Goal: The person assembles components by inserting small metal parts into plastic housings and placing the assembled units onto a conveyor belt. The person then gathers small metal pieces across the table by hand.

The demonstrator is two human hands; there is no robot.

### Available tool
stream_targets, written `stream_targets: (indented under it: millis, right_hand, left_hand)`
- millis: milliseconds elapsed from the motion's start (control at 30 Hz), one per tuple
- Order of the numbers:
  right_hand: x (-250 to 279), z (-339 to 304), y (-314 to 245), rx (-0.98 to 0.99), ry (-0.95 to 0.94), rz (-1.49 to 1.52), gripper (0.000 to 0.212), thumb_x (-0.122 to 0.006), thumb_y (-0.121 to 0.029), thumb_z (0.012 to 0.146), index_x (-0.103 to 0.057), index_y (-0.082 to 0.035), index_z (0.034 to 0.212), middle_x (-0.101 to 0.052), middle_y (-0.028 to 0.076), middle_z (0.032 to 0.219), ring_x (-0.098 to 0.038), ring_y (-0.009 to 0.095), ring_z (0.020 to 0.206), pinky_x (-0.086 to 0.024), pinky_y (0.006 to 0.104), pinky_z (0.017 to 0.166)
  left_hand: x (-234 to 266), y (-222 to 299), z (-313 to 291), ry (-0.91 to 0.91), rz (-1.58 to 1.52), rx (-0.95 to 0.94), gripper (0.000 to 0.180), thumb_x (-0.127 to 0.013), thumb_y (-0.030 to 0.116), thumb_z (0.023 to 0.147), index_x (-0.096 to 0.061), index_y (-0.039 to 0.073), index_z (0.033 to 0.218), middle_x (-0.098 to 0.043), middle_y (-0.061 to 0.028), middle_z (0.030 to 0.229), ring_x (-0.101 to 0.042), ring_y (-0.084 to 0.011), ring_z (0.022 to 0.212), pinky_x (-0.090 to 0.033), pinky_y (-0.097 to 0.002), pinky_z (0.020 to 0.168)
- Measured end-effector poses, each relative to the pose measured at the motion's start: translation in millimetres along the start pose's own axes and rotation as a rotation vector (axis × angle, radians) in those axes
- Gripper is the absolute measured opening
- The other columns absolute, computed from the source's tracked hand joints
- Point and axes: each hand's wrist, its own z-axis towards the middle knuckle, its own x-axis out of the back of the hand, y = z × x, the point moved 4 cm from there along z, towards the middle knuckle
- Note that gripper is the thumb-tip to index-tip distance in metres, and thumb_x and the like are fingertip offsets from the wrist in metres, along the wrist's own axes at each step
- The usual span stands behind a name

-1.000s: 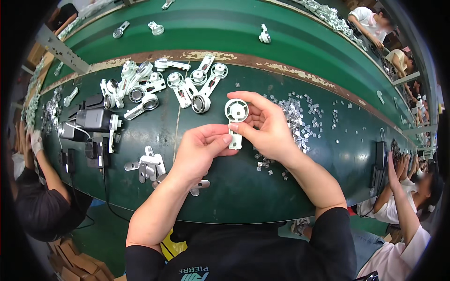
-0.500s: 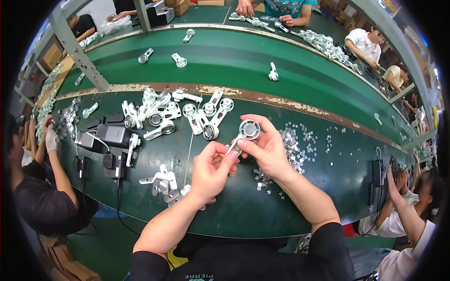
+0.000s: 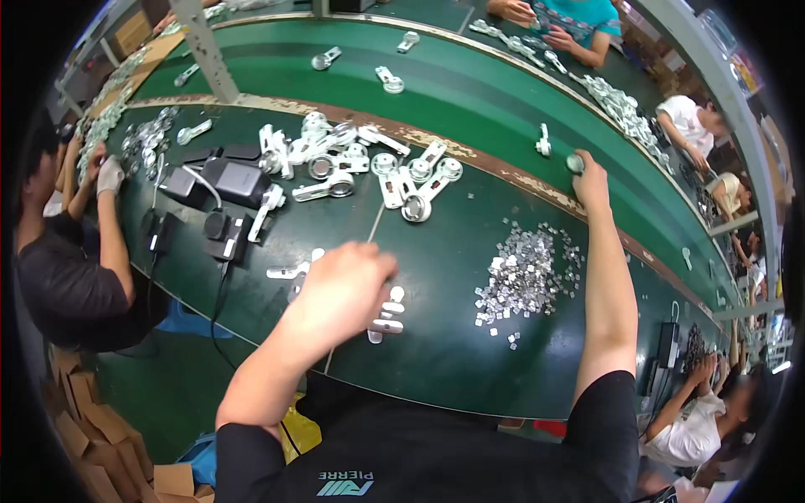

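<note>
My right hand (image 3: 592, 183) is stretched out over the green conveyor belt, its fingers closed on a small handheld fan (image 3: 574, 163) with a round head; its handle is mostly hidden. On the near table, my left hand (image 3: 348, 281) hovers above a group of slim whitish handle covers (image 3: 386, 324). That hand is smeared by motion and its fingertips are hidden. Ahead of it lies a pile of white handheld fans (image 3: 327, 163) with round grilles. Between my arms is a heap of tiny clear and silvery square pieces (image 3: 521, 277).
Black power adapters (image 3: 231, 180) with cables stand on the left of the table. Several fans (image 3: 390, 80) lie spread along the belt (image 3: 470, 101). A metal post (image 3: 210, 50) rises at the back left. Co-workers sit on both sides and across the belt.
My hands have parted. The right has carried the fan away to the far right, over the belt; the left has let go of it and moved left and down toward the handle covers.
</note>
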Motion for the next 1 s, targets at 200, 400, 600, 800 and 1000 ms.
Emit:
stream_targets:
  millis: [200, 400, 600, 800, 1000]
  right_hand:
    - [71.6, -98.8, -114.2, 0.286, 0.023, 0.597, 0.020, -0.070, -0.003, 0.081, -0.067, -0.003, 0.100, -0.066, 0.005, 0.092, -0.060, 0.011, 0.074, -0.048, 0.0247, 0.065]
    - [86.4, -229.9, -158.8, 0.632, -0.370, 0.676, 0.017, -0.077, 0.000, 0.070, -0.071, -0.007, 0.084, -0.060, 0.005, 0.081, -0.060, 0.021, 0.077, -0.049, 0.0334, 0.065]
    - [72.2, -252.2, -159.0, 0.647, -0.328, 0.509, 0.018, -0.076, -0.002, 0.070, -0.069, -0.008, 0.086, -0.052, 0.003, 0.079, -0.054, 0.020, 0.072, -0.046, 0.0331, 0.062]
    - [73.9, -243.1, -164.3, 0.613, -0.366, 0.675, 0.013, -0.070, 0.000, 0.073, -0.060, -0.006, 0.080, -0.055, 0.007, 0.080, -0.059, 0.024, 0.078, -0.050, 0.0351, 0.065]
    - [92.5, -205.5, -163.9, -0.052, -0.260, 1.504, 0.017, -0.063, 0.007, 0.087, -0.063, 0.004, 0.103, -0.067, 0.007, 0.089, -0.063, 0.012, 0.080, -0.054, 0.0253, 0.073]
  left_hand:
    - [-21.4, 1.1, -26.7, 0.084, 0.186, -0.153, 0.010, -0.069, 0.008, 0.071, -0.067, 0.009, 0.081, -0.058, -0.0037, 0.077, -0.061, -0.0239, 0.074, -0.050, -0.0362, 0.065]
    - [-23.9, 0.1, -11.6, 0.085, 0.085, -0.200, 0.013, -0.070, 0.007, 0.071, -0.064, 0.007, 0.082, -0.060, -0.0063, 0.078, -0.062, -0.0272, 0.072, -0.050, -0.0389, 0.063]
    - [-12.3, 26.5, 15.0, 0.136, -0.467, -0.226, 0.021, -0.070, -0.001, 0.073, -0.053, 0.003, 0.084, -0.066, -0.0104, 0.087, -0.065, -0.0311, 0.077, -0.052, -0.0365, 0.064]
    - [-13.8, 53.7, 45.7, 0.241, -0.442, -0.262, 0.022, -0.076, -0.002, 0.074, -0.054, 0.001, 0.078, -0.066, -0.0095, 0.085, -0.066, -0.0201, 0.068, -0.052, -0.0282, 0.055]
    - [-26.5, 47.9, 39.9, 0.598, -0.321, -0.385, 0.019, -0.077, -0.002, 0.073, -0.059, 0.003, 0.079, -0.066, -0.0081, 0.084, -0.065, -0.0204, 0.065, -0.052, -0.0296, 0.055]
